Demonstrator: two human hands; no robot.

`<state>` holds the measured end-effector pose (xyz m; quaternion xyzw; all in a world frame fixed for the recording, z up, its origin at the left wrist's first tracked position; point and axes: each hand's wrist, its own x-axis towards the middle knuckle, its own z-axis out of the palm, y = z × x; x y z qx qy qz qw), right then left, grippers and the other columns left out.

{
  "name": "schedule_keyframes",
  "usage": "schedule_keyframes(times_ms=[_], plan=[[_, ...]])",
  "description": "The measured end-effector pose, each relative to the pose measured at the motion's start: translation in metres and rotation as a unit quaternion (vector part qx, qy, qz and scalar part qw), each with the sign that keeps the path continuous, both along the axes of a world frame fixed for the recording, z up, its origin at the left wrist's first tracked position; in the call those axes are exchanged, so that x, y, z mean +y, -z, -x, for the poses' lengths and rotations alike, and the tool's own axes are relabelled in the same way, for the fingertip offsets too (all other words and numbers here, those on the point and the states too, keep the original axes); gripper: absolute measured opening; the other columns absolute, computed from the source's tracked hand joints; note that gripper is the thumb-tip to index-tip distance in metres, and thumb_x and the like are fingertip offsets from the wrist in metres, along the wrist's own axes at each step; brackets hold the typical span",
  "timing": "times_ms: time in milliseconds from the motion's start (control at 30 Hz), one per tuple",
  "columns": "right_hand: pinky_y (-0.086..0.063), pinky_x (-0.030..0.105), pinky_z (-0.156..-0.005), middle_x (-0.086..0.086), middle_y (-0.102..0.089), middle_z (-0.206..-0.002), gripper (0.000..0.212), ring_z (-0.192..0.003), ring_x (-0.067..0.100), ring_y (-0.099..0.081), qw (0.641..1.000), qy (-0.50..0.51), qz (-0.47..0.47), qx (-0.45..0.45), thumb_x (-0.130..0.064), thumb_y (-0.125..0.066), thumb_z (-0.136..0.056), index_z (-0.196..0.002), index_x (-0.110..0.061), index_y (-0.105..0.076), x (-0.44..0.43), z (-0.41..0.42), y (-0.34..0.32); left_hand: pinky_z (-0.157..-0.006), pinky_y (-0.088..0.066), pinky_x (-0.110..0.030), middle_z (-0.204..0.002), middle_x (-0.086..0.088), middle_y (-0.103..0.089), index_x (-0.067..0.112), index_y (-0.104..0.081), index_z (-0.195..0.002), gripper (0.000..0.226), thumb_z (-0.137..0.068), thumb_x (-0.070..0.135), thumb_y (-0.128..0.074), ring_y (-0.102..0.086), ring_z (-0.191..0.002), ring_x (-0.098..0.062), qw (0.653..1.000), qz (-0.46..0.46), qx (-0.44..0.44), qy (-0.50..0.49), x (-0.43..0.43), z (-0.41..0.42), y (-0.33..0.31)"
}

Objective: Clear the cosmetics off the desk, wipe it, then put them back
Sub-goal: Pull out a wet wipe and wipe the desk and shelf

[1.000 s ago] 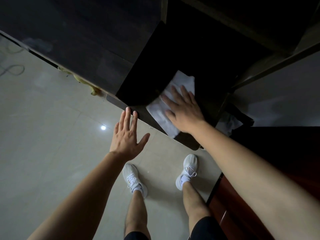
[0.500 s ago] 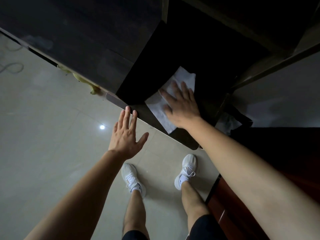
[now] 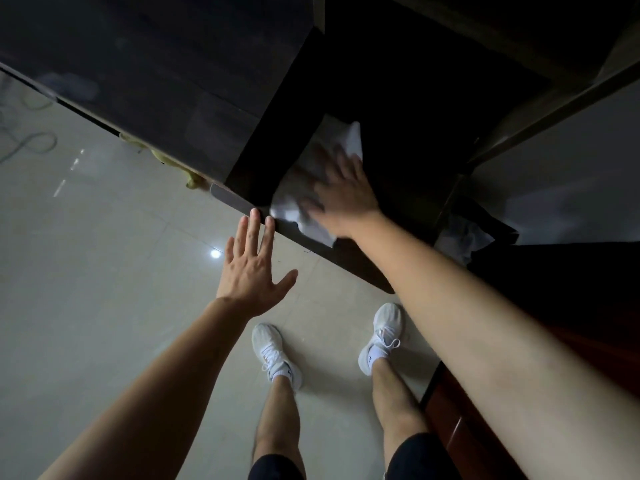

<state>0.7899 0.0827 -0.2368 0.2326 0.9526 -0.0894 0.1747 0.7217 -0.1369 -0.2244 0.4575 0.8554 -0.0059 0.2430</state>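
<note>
A dark desk top (image 3: 408,133) runs between a tall dark cabinet and a darker unit on the right. My right hand (image 3: 341,194) lies flat on a white cloth (image 3: 351,142) and presses it against the desk near the front edge; the hand is motion-blurred. Part of the cloth hangs over the edge (image 3: 317,232). My left hand (image 3: 251,268) is spread open, its fingertips touching the desk's front edge, holding nothing. No cosmetics show on the desk.
The tall dark cabinet (image 3: 156,81) stands on the left. A yellow rag (image 3: 180,168) sticks out at its base. A crumpled white cloth (image 3: 460,239) lies low on the right. Pale tiled floor (image 3: 86,254), my white shoes, and reddish wood furniture (image 3: 485,427) are below.
My right hand has swept the cloth left and toward the front edge, bunching it. My left hand has risen until its fingertips touch the desk edge.
</note>
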Motion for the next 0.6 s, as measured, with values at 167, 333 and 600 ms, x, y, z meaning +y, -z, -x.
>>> schedule_keyframes(times_ms=[167, 333, 600], plan=[[0.007, 0.055, -0.121, 0.012, -0.006, -0.169, 0.065, -0.155, 0.037, 0.004, 0.996, 0.087, -0.005, 0.029, -0.062, -0.027, -0.098, -0.158, -0.038, -0.019, -0.028, 0.022, 0.002, -0.123, -0.008, -0.051, -0.165, -0.01, 0.014, 0.018, 0.001, -0.158, 0.099, -0.087, 0.067, -0.047, 0.013, -0.152, -0.029, 1.0, 0.003, 0.007, 0.0, 0.001, 0.0, 0.0], [-0.006, 0.053, -0.125, 0.009, -0.004, -0.169, 0.058, -0.155, 0.036, -0.001, 0.996, 0.027, 0.041, 0.074, -0.058, -0.032, -0.103, -0.158, -0.043, -0.018, -0.052, -0.084, 0.001, -0.122, -0.008, -0.053, -0.165, -0.012, 0.012, 0.016, 0.0, -0.159, 0.102, -0.086, 0.065, -0.053, 0.012, -0.152, -0.03, 1.0, -0.002, 0.005, 0.004, 0.002, 0.001, -0.002], [0.012, 0.05, -0.121, 0.009, 0.014, -0.168, 0.066, -0.153, 0.034, 0.016, 0.983, 0.183, 0.001, 0.026, -0.069, -0.012, -0.098, -0.156, -0.046, 0.009, 0.027, -0.077, 0.004, -0.122, 0.005, -0.053, -0.164, -0.011, 0.018, 0.02, 0.005, -0.158, 0.093, -0.09, 0.078, -0.02, 0.02, -0.15, -0.03, 0.999, 0.029, 0.038, -0.018, 0.007, -0.006, -0.004]])
